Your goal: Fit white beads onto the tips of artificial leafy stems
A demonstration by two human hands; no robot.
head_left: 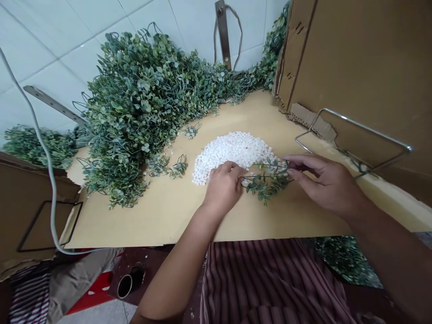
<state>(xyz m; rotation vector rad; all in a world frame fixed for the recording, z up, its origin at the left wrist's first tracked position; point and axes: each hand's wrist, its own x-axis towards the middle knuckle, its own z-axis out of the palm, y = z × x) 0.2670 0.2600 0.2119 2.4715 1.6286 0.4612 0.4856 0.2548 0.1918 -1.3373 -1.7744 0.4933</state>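
An artificial green leaf sprig [268, 184] stretches between my two hands, just above the table board. My left hand [227, 180] is closed around the stem end at the sprig's left side, with its knuckles against the near edge of a heap of small white plastic pieces [236, 148]. My right hand [319, 180] pinches the leafy right end between thumb and fingers. Part of the stem is hidden inside my left hand. Beyond and to the left rises a big pile of similar green sprigs [145, 94].
A few loose sprigs [177, 166] lie by the pile. Cardboard sheets [364, 76] stand at the right, with a bent wire frame [364, 130] in front. A white cable [50, 166] hangs at the left. Metal brackets [222, 33] and a tiled wall are behind the board [148, 227].
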